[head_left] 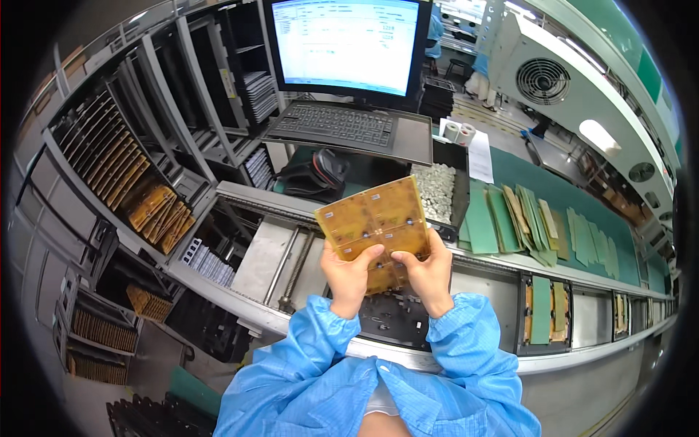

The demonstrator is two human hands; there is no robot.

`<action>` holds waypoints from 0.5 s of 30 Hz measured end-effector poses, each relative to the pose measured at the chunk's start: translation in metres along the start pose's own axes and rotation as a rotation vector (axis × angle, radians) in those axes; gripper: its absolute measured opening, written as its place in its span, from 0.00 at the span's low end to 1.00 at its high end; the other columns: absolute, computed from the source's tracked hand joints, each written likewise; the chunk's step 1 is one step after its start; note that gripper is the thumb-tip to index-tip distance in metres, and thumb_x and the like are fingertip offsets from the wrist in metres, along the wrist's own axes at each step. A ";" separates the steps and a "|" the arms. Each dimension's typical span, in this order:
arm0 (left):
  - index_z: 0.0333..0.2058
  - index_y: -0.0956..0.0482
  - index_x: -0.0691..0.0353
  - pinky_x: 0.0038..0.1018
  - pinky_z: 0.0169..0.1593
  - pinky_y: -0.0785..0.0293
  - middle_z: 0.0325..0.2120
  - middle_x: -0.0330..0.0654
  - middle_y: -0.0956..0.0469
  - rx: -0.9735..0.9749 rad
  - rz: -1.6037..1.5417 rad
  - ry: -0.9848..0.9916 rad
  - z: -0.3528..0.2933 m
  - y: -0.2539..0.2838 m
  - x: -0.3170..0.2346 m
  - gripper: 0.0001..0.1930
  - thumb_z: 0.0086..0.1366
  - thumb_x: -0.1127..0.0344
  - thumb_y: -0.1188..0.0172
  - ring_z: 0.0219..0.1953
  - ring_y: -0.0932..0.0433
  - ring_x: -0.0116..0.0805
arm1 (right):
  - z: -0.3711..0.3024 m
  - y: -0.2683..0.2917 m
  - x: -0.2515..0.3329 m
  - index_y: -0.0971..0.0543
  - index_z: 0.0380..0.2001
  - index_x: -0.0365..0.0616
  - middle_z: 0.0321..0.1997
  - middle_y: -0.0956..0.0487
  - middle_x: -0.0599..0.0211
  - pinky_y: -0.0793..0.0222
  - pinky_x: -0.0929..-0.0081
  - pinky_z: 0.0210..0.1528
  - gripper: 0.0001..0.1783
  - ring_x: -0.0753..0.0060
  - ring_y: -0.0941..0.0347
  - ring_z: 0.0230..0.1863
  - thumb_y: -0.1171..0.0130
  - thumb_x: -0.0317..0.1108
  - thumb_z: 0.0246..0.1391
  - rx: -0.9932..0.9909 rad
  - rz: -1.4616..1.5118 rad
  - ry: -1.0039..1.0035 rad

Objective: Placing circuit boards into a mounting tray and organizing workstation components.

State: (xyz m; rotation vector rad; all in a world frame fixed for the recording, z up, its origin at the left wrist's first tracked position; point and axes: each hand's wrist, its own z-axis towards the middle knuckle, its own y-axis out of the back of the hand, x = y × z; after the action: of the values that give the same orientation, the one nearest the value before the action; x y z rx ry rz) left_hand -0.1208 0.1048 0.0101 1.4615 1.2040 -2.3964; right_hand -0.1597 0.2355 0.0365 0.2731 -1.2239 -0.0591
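Observation:
A yellow-brown circuit board panel [375,226], marked off into several sections with small white labels, is held up in front of me, tilted. My left hand [348,271] grips its left edge, thumb pressed on the face. On the opposite edge my right hand [426,271] does the same, its thumb close to the left one. The fingers behind the panel are hidden. Below it lies a black tray [397,320] with small loose parts scattered in it.
A monitor [346,47] and a keyboard [338,124] stand ahead. Behind the panel are a barcode scanner [320,171] and a bin of small pale parts [437,191]. Green strips [510,218] lie to the right, above a conveyor rail [582,349]. Board racks [120,156] fill the left.

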 end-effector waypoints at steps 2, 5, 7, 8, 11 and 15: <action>0.49 0.28 0.66 0.29 0.49 0.19 0.44 0.44 0.19 -0.011 0.007 -0.034 0.005 -0.001 0.001 0.27 0.50 0.86 0.29 0.45 0.18 0.32 | 0.003 -0.007 -0.006 0.24 0.46 0.34 0.40 0.16 0.62 0.23 0.75 0.45 0.22 0.75 0.20 0.42 0.33 0.16 0.44 -0.013 0.053 0.016; 0.48 0.27 0.66 0.29 0.49 0.19 0.44 0.44 0.19 -0.003 0.013 -0.074 0.012 -0.005 0.000 0.26 0.50 0.86 0.29 0.44 0.18 0.32 | 0.004 -0.013 -0.005 0.23 0.45 0.34 0.40 0.16 0.63 0.24 0.76 0.44 0.21 0.75 0.20 0.41 0.33 0.16 0.45 -0.070 0.116 0.033; 0.48 0.27 0.66 0.29 0.49 0.19 0.43 0.44 0.18 0.005 0.014 -0.089 0.015 -0.009 -0.002 0.26 0.50 0.86 0.29 0.44 0.18 0.32 | 0.004 -0.015 -0.002 0.23 0.45 0.34 0.40 0.16 0.63 0.24 0.77 0.44 0.20 0.75 0.19 0.41 0.34 0.16 0.46 -0.102 0.130 0.039; 0.48 0.27 0.67 0.28 0.48 0.19 0.43 0.44 0.18 0.025 0.011 -0.079 0.015 -0.013 -0.005 0.25 0.51 0.85 0.30 0.43 0.18 0.32 | 0.003 -0.016 0.000 0.23 0.42 0.34 0.37 0.15 0.61 0.24 0.76 0.40 0.17 0.74 0.19 0.37 0.33 0.18 0.47 -0.170 0.145 0.083; 0.47 0.23 0.68 0.26 0.48 0.21 0.40 0.43 0.17 -0.038 0.203 -0.198 -0.007 -0.037 -0.009 0.21 0.54 0.86 0.32 0.42 0.17 0.31 | -0.004 -0.025 -0.002 0.22 0.37 0.34 0.32 0.15 0.59 0.24 0.75 0.33 0.12 0.75 0.19 0.31 0.33 0.20 0.48 -0.390 -0.075 0.315; 0.48 0.22 0.66 0.26 0.48 0.22 0.42 0.39 0.18 -0.038 0.100 -0.265 -0.001 -0.031 -0.034 0.20 0.56 0.82 0.30 0.42 0.18 0.29 | 0.001 0.010 0.005 0.23 0.40 0.36 0.33 0.16 0.61 0.25 0.77 0.34 0.12 0.77 0.20 0.32 0.33 0.22 0.52 -0.285 0.065 0.281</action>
State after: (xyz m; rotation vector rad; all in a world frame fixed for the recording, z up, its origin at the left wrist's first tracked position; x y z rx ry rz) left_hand -0.1155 0.1167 0.0546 1.1198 1.0814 -2.3920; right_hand -0.1603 0.2443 0.0440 -0.0082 -0.9301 -0.1328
